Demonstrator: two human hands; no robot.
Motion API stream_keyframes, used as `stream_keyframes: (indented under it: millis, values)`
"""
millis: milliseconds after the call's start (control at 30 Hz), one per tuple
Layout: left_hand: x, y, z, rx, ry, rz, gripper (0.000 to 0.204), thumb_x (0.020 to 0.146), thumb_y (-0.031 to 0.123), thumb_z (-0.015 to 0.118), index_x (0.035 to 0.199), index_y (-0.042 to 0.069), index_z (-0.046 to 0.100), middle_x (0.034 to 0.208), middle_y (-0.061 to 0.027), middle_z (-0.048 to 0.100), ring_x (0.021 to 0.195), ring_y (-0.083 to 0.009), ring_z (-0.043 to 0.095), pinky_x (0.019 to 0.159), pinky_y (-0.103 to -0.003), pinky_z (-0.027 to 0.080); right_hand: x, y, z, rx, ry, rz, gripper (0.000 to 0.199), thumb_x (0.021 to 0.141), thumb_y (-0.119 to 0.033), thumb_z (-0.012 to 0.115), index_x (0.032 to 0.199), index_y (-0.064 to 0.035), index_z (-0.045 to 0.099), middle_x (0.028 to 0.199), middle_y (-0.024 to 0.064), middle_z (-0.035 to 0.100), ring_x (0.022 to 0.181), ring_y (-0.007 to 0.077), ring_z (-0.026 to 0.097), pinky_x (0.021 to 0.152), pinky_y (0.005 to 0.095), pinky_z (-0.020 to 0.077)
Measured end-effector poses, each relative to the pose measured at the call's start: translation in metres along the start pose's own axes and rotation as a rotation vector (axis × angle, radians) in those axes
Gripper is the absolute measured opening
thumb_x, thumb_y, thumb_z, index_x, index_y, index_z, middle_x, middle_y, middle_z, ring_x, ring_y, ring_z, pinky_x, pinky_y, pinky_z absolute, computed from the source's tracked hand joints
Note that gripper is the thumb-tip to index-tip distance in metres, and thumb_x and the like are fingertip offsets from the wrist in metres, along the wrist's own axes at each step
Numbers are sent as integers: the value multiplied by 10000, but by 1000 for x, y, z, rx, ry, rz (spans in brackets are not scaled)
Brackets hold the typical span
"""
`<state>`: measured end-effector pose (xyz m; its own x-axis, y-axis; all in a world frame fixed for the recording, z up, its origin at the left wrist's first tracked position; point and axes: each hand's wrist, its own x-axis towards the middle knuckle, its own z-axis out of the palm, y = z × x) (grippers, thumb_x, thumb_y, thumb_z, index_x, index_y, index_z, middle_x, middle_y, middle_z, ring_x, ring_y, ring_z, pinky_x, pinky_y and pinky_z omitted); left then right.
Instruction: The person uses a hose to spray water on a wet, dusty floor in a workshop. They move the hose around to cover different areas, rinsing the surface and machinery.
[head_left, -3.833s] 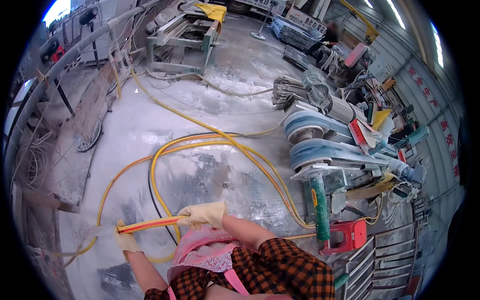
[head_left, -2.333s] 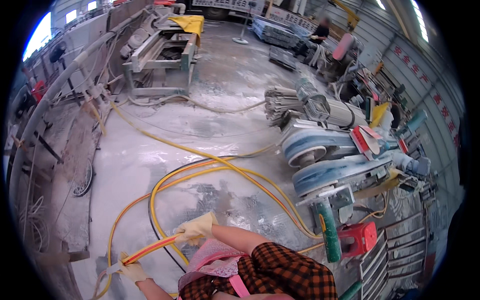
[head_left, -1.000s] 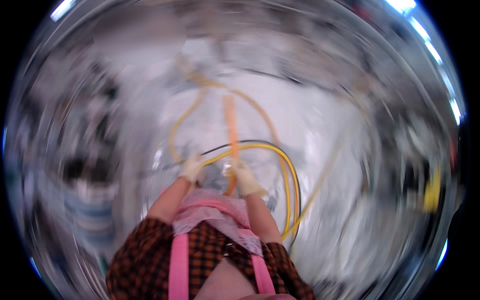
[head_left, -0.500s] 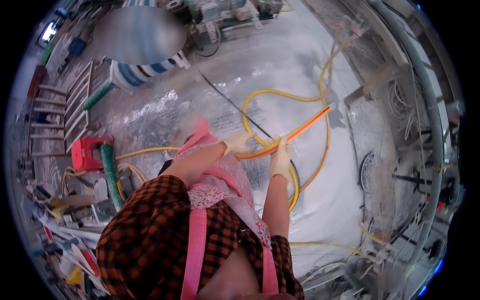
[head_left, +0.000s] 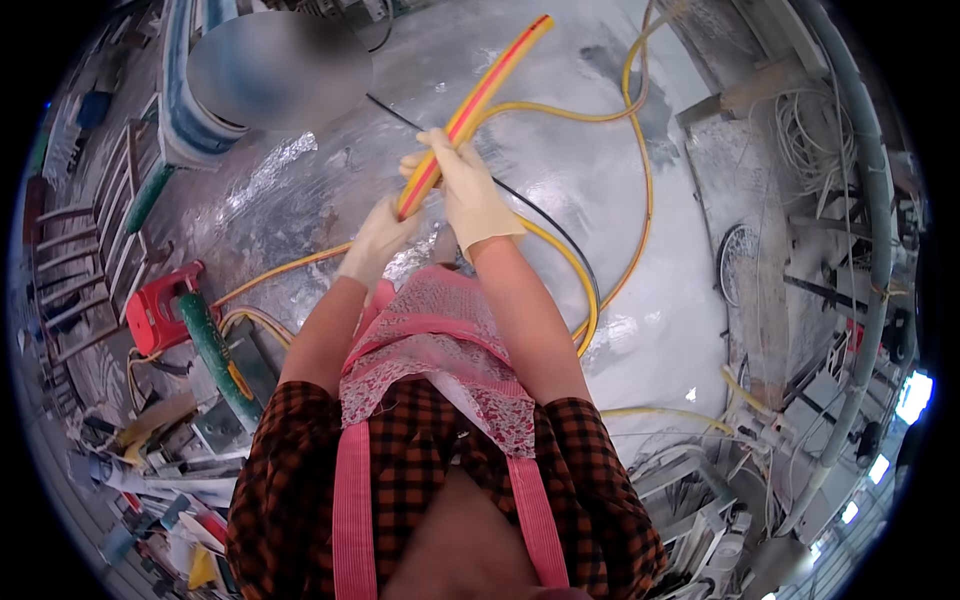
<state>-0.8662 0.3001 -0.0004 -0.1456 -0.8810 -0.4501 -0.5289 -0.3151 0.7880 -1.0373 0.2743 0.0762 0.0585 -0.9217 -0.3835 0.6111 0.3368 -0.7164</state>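
A yellow hose (head_left: 498, 75) with a red stripe slants up and away to the far right in front of me. My right hand (head_left: 465, 195), in a pale glove, is closed round its lower part. Just beneath, my left hand (head_left: 382, 238), gloved alike, grips it near the lower end. The left fingers are partly hidden behind the hose. Below my hands, a looped yellow hose (head_left: 572, 258) and a thin black cable (head_left: 545, 215) lie on the wet grey floor (head_left: 330, 190).
A red plastic stool (head_left: 150, 310) and a green cylinder (head_left: 215, 345) stand at the left, near a metal rack (head_left: 75, 255). A blue-and-white striped shape (head_left: 180, 110) is at the far left. Coiled pale cable (head_left: 815, 140) hangs at the right, beside a long pipe (head_left: 880, 200).
Both hands have moved away from me and leftward with the hose. Its far end, which pointed right, now points up and away. My view has turned somewhat.
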Motion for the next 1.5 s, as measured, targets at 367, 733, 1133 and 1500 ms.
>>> stream_keyframes:
  millis: [367, 733, 1133, 1500]
  values:
    - [3, 9, -51, 496, -325, -184, 432, 881, 435, 704, 1048, 38, 727, 780, -176, 676, 737, -244, 662, 716, -395, 514, 65, -21, -92, 497, 306, -276, 484, 1039, -336, 597, 1348, 1, 437, 1168, 217, 650, 989, 282, 688, 908, 445, 592]
    - [74, 74, -62, 880, -655, -75, 349, 919, 346, 641, 1187, 130, 696, 969, -234, 720, 900, -389, 716, 759, -446, 554, 87, -30, -247, 861, 756, -377, 597, 1065, -364, 547, 1466, 39, 364, 1435, 204, 525, 1222, 328, 613, 1061, 413, 539]
    - [92, 124, -75, 848, -535, -89, 373, 921, 399, 657, 1197, 148, 655, 977, -235, 706, 913, -431, 687, 803, -500, 546, 188, -132, -211, 645, 687, -161, 411, 1086, -346, 499, 1227, 32, 575, 1119, 157, 713, 898, 231, 682, 817, 365, 584]
    - [86, 112, -96, 516, -179, -198, 334, 882, 340, 641, 1035, 53, 717, 955, -263, 701, 934, -441, 690, 820, -489, 537, 314, -186, -101, 129, 488, -25, 267, 1080, -235, 490, 1129, 10, 588, 994, 131, 699, 752, 191, 620, 738, 372, 568]
